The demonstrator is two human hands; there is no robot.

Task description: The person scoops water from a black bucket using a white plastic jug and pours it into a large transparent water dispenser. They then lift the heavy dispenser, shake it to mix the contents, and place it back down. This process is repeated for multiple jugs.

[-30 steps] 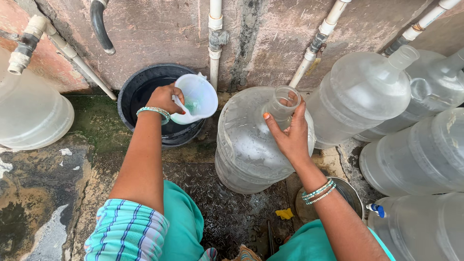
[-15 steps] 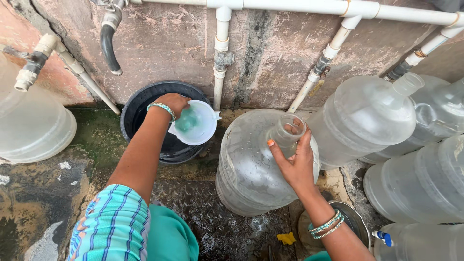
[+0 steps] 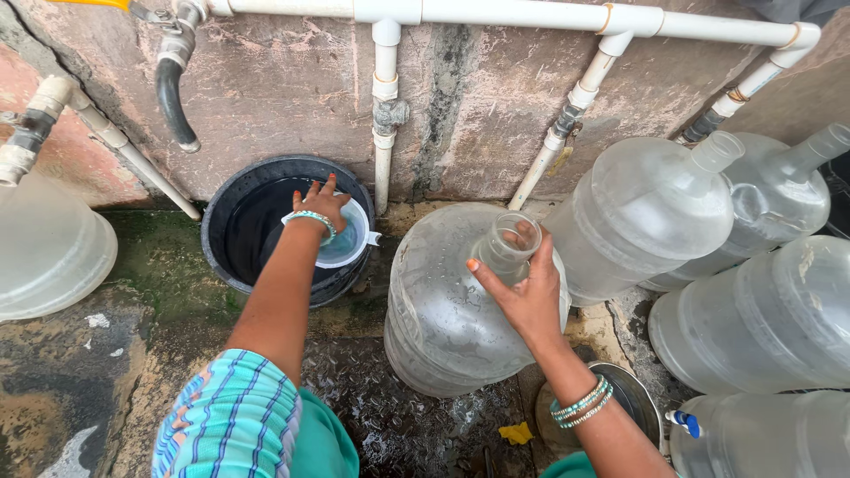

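Over round black tub [image 3: 232, 232], left hand [image 3: 320, 205] gripping white plastic mug [image 3: 347, 241], right hand [image 3: 529, 292] clasping clear jug [image 3: 452, 310] neck

left hand [image 3: 320, 204] bare, a pale turquoise beaded bangle at its wrist; right hand [image 3: 529, 296] bare, several thin green and silver bangles at its wrist. striped turquoise sleeve, plain teal cloth below.

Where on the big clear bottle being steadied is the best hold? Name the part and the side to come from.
Grip the big clear bottle at its narrow neck, from the near right side. The body is too wide and rounded for fingers, and it tilts so the neck points up and away. The right hand already wraps it there.
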